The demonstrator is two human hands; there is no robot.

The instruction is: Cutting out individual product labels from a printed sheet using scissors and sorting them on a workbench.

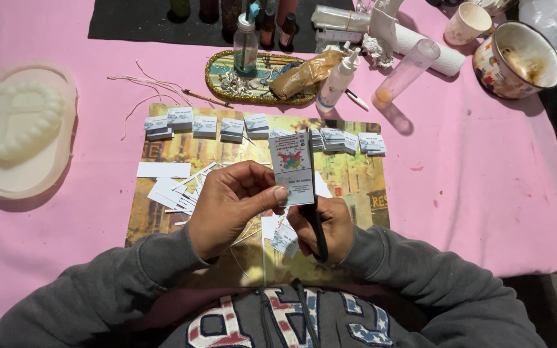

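Left fingers point(272, 193) pinched on printed card point(291, 169)

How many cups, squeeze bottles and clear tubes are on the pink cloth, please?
Cups: 2, a small cup and a big patterned cup
Squeeze bottles: 2, a clear bottle and a white bottle
Clear tubes: 1, the tube
Total: 5

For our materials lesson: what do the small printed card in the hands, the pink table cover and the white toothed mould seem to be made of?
Small printed card: thin paper or card, matte, stays flat when pinched.
Pink table cover: probably woven cloth, dull, softly creased and stained.
White toothed mould: likely silicone or plaster, smooth and slightly translucent; uncertain.
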